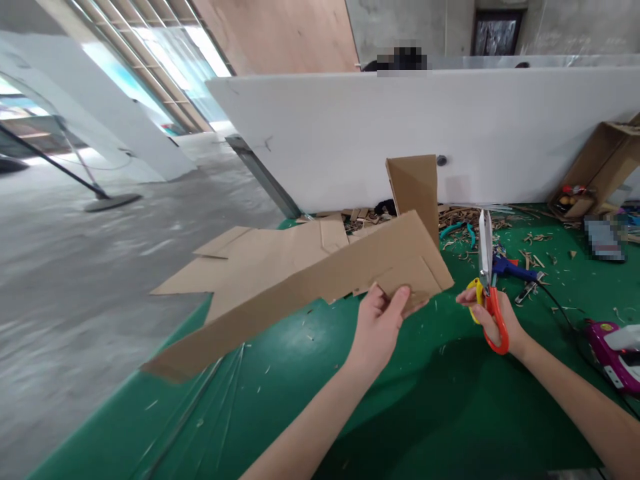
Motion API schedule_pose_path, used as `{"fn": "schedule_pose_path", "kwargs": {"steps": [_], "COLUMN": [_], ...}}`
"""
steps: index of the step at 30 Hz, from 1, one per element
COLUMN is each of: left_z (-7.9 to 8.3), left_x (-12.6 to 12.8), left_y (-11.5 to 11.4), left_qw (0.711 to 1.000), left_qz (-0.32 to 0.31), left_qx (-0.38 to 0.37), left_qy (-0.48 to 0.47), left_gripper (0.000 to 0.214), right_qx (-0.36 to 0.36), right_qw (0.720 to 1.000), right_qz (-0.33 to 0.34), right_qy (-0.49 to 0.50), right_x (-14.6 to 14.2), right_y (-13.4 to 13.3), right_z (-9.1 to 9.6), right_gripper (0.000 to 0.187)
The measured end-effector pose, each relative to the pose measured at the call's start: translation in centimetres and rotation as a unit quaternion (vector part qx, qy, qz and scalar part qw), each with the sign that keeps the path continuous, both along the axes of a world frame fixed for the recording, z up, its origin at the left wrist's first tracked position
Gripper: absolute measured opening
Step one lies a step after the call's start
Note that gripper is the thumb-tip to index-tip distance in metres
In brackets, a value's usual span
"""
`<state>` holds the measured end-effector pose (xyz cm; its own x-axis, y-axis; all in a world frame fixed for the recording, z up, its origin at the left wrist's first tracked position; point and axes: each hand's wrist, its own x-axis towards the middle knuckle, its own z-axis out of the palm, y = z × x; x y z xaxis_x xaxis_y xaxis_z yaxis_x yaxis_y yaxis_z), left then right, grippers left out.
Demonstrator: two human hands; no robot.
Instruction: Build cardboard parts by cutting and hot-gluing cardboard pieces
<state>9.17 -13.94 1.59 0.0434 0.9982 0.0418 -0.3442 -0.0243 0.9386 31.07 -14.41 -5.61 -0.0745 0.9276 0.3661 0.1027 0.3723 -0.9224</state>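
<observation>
My left hand (379, 323) pinches the near edge of a long brown cardboard strip (310, 287), holding it tilted above the green table (310, 387). The strip runs from the hand down to the left, past the table's edge. My right hand (493, 317) grips scissors (486, 267) with one yellow and one orange handle. Their blades point up and away and look nearly closed, just right of the cardboard and not touching it.
Flat cardboard sheets (260, 257) lie at the table's far left. A cardboard piece (414, 187) leans on the white partition (450, 133). Cardboard scraps (465, 223), a blue glue gun (510, 268), a purple-and-white tool (616, 353) and an open box (600, 170) crowd the right.
</observation>
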Motion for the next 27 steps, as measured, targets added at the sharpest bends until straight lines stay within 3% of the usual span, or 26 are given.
{"fn": "schedule_pose_path", "kwargs": {"steps": [3,5,9,14,27], "left_z": [3.2,5.1,7.2,6.7,5.6], "left_x": [-0.4,-0.2,0.7,2.0,1.6], "left_y": [1.4,2.4,3.7,4.1,4.3], "left_qw": [0.999,0.996,0.993,0.993,0.995], "left_qz": [-0.001,0.003,-0.003,-0.041,-0.055], "left_qx": [0.042,0.080,0.113,0.102,0.075], "left_qy": [-0.034,-0.043,-0.042,-0.032,-0.034], "left_gripper": [0.039,0.035,0.028,0.031,0.033], "right_qx": [0.042,0.033,0.015,0.021,-0.003], "right_qw": [0.998,0.998,0.994,0.988,0.992], "right_qz": [0.004,0.018,0.032,0.026,0.037], "right_qy": [-0.037,-0.053,-0.102,-0.153,-0.117], "right_x": [0.4,0.5,0.4,0.1,-0.2], "right_y": [0.3,0.4,0.2,0.0,-0.1], "right_z": [0.0,0.2,0.5,1.2,1.3], "right_gripper": [0.037,0.036,0.034,0.028,0.031]}}
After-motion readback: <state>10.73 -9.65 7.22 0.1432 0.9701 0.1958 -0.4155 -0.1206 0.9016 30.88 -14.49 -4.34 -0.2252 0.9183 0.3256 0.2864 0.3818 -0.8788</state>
